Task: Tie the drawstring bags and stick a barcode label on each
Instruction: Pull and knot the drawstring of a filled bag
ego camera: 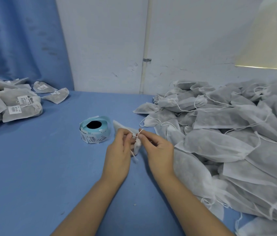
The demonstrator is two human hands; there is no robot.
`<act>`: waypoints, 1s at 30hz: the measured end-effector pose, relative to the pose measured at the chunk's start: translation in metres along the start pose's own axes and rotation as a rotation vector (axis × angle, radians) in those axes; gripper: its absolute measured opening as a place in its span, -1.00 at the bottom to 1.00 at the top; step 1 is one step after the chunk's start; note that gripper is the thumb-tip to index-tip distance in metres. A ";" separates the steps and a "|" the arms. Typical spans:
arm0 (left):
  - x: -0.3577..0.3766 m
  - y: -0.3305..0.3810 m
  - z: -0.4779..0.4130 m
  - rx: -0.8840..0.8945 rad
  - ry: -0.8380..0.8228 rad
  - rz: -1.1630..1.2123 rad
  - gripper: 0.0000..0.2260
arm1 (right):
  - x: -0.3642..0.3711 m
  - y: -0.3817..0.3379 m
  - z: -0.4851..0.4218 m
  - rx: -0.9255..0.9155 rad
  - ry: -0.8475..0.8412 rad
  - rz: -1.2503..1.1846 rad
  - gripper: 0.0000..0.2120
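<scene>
Holding one bag (122,127), left hand (117,151) and right hand (159,149) fingers (145,133) pinching its drawstring (140,132), one label roll (94,132), two piles (15,106) (227,133).

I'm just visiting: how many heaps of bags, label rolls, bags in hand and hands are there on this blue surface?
Heaps of bags: 2 (labelled heap, left; unlabelled heap, right)
Label roll: 1
Bag in hand: 1
Hands: 2 (left hand, right hand)
Total: 6

Blue curtain (20,40), white wall (103,40), vertical pipe (145,48), blue tablecloth (32,167)
</scene>
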State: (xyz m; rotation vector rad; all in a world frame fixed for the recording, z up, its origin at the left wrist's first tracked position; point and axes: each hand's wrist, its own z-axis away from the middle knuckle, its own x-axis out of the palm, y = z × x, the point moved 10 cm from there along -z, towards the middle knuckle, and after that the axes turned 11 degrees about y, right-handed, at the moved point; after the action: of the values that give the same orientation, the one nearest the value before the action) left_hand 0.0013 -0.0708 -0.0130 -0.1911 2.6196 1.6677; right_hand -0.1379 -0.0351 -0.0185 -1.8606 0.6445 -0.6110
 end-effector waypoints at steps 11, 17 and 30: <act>-0.013 -0.009 -0.004 0.006 0.130 -0.104 -0.86 | 0.013 -0.013 0.008 -0.185 -0.130 0.282 -0.90; -0.008 -0.003 -0.002 0.137 0.106 -0.224 -0.90 | 0.013 -0.018 0.011 -0.257 -0.078 0.388 -0.94; 0.007 0.019 0.008 0.292 -0.003 -0.283 -0.88 | -0.015 0.008 -0.003 0.063 0.138 0.062 -0.88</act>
State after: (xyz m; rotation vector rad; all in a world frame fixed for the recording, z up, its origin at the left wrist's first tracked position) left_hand -0.0083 -0.0563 0.0001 -0.5186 2.6412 1.1850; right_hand -0.1519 -0.0301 -0.0266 -1.7445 0.7616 -0.7153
